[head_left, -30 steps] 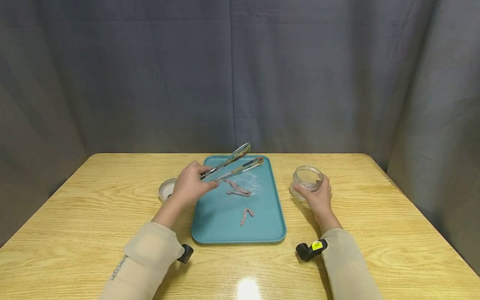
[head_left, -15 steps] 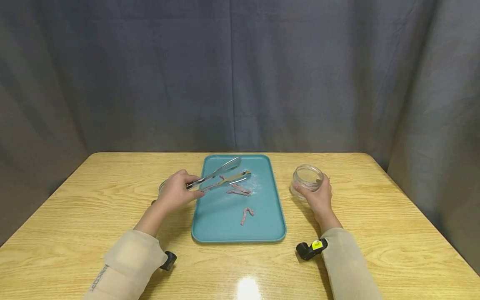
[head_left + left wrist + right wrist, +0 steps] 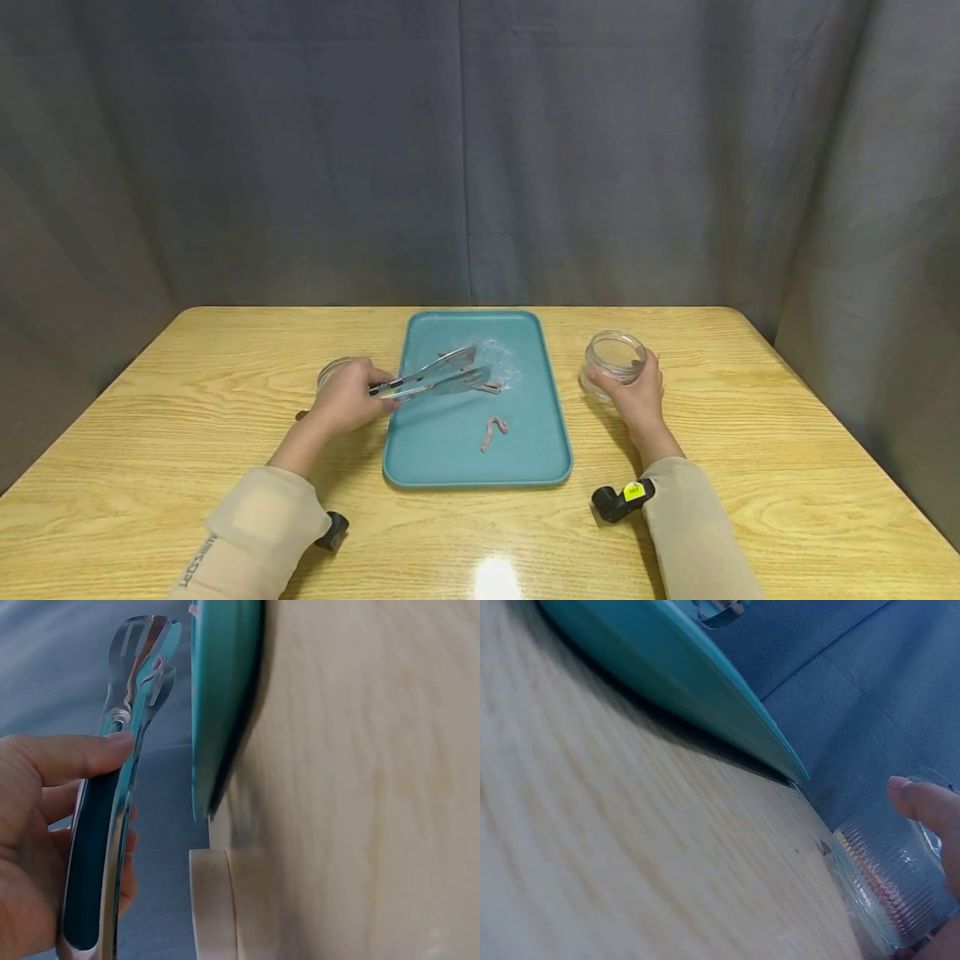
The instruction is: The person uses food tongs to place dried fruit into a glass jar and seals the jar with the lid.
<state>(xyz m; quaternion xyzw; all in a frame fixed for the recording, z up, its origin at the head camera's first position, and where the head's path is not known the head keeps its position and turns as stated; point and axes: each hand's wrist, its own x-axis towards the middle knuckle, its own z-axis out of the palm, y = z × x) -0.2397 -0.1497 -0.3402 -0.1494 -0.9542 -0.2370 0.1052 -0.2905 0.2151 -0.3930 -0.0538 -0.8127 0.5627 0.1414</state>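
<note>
My left hand (image 3: 348, 398) holds metal tongs (image 3: 431, 379) by their dark grips, thumb on one arm. The tong ends are apart, low over the teal tray (image 3: 517, 477), above thin pinkish strips (image 3: 491, 387) they partly hide. Whether the tongs touch these strips, I cannot tell. A separate hooked pinkish strip (image 3: 492, 432) lies nearer the tray's front. To the right of the tray, my right hand (image 3: 637, 392) grips a clear glass jar (image 3: 613, 357) standing lidless on the table. The right wrist view shows the jar's ribbed side (image 3: 885, 877) and my thumb against it.
Behind my left hand, a round lid (image 3: 330, 367) is partly hidden on the wooden table (image 3: 225, 400). Whitish powdery marks (image 3: 501, 354) spread over the tray's far part. A grey curtain (image 3: 480, 167) stands behind the table.
My left hand has moved left and lowered the tongs toward the strips. Their ends have come closer together. My right hand and the jar stay put.
</note>
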